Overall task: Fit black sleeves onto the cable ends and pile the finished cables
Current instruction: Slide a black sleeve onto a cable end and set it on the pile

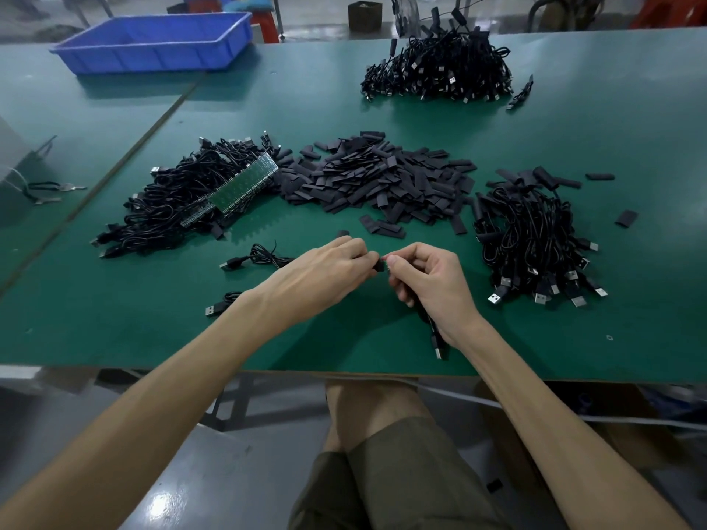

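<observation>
My left hand point(329, 273) pinches a small black sleeve point(379, 265) at its fingertips. Facing it, my right hand point(428, 285) grips a black cable point(434, 332) whose end meets the sleeve; its USB plug hangs below my palm near the table's front edge. A heap of loose black sleeves point(382, 177) lies in the middle of the green table point(114, 330). A pile of cables with green circuit boards point(191, 197) sits to the left. Another cable pile point(535, 239) lies to the right, with silver USB plugs showing.
A further cable pile point(440, 70) sits at the back right. A blue plastic tray point(153, 44) stands at the back left. Two loose cables point(248, 258) lie left of my left hand. Scissors or pliers point(46, 191) lie at the far left.
</observation>
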The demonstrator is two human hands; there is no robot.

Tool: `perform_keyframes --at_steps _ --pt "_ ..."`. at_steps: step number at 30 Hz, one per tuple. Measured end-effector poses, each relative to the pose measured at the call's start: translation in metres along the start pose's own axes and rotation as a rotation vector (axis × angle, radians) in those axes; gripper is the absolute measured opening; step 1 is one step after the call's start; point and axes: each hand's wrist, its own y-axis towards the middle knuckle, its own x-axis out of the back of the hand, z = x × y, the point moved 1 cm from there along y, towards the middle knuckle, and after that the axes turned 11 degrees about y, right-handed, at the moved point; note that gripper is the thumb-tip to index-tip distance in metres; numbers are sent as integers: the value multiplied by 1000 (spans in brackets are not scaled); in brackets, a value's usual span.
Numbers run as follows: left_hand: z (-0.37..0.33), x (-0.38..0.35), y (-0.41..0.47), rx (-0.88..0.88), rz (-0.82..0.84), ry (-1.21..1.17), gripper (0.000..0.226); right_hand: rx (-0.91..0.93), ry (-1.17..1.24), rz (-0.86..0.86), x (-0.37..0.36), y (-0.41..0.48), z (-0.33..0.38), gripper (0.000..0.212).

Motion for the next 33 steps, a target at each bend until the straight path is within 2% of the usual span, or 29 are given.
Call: perform_keyframes --at_steps 8,14,18,21,25,33 --pt "-3 -2 -4 -16 -139 18 22 -19 20 28 1 0 -1 11" --pt "-6 -13 -6 -26 -241 168 21 -32 31 11 1 0 -2 12" --pt "-8 -14 -5 -41 -189 159 20 -27 6 16 1 0 -3 12" --pt "-5 -6 -5 -27 -72 -17 25 -19 -25 42 1 0 -3 11" --pt "6 -5 0 81 93 -305 20 -11 -61 62 1 0 -4 11" --pt "8 -15 6 361 100 -655 9 10 -67 72 -1 -3 -2 11"
